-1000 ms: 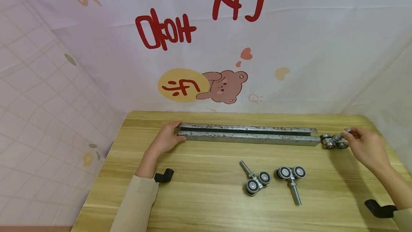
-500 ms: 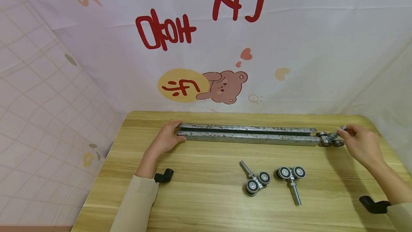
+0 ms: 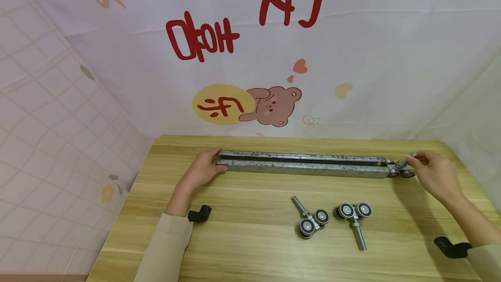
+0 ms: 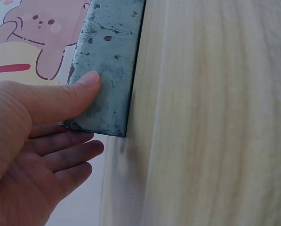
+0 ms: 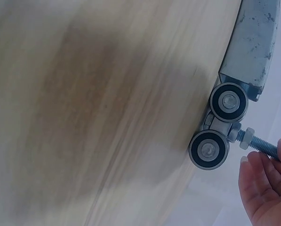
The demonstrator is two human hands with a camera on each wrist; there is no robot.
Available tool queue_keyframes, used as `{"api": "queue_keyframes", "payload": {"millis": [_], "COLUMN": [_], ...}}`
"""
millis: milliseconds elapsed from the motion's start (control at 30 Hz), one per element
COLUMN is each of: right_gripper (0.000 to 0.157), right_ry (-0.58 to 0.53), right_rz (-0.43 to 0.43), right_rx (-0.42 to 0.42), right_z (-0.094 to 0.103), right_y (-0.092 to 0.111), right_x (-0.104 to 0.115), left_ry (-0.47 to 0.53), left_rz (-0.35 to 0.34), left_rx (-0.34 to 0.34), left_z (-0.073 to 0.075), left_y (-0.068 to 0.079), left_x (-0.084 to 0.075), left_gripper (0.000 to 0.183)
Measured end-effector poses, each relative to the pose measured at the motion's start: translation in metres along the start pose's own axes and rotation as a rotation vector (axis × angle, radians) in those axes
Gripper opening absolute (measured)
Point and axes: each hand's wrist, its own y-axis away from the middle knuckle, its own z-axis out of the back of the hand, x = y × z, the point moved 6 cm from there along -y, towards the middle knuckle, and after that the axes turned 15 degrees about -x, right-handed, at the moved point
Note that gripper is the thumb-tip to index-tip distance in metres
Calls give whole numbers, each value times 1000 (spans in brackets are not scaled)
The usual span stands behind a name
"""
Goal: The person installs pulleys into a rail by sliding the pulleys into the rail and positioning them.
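A scuffed grey metal C-channel track [image 3: 301, 168] lies lengthwise near the back of the table, its slot facing up. My left hand [image 3: 202, 166] grips its left end; in the left wrist view the thumb presses the side wall [image 4: 105, 61]. At the other end, my right hand [image 3: 436, 173] pinches the threaded bolt of a roller trolley [image 5: 215, 125]. The bolt points up, and the trolley's leading wheels are right at the channel's open end, partly inside it. Its trailing wheels stay outside, close over the table.
Two more roller trolleys, one with its bolt toward the back [image 3: 309, 221] and one with its bolt toward the front [image 3: 354, 219], lie on the wooden table [image 3: 250, 238] before the track. A printed cloth backdrop [image 3: 372, 55] rises behind the table.
My right hand has moved left with the trolley, bringing its leading wheels from just off the track's right end into that end. The left hand and the track have stayed put.
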Motion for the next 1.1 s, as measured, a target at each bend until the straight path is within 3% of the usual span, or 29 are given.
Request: {"api": "queue_keyframes", "payload": {"millis": [1100], "right_gripper": [43], "right_ry": [-58], "right_rz": [52], "right_rx": [8], "right_z": [-4], "right_y": [3], "right_x": [19], "left_ry": [6], "left_rz": [9], "left_rx": [1], "left_z": [0], "left_y": [0], "left_x": [0], "left_gripper": [69]}}
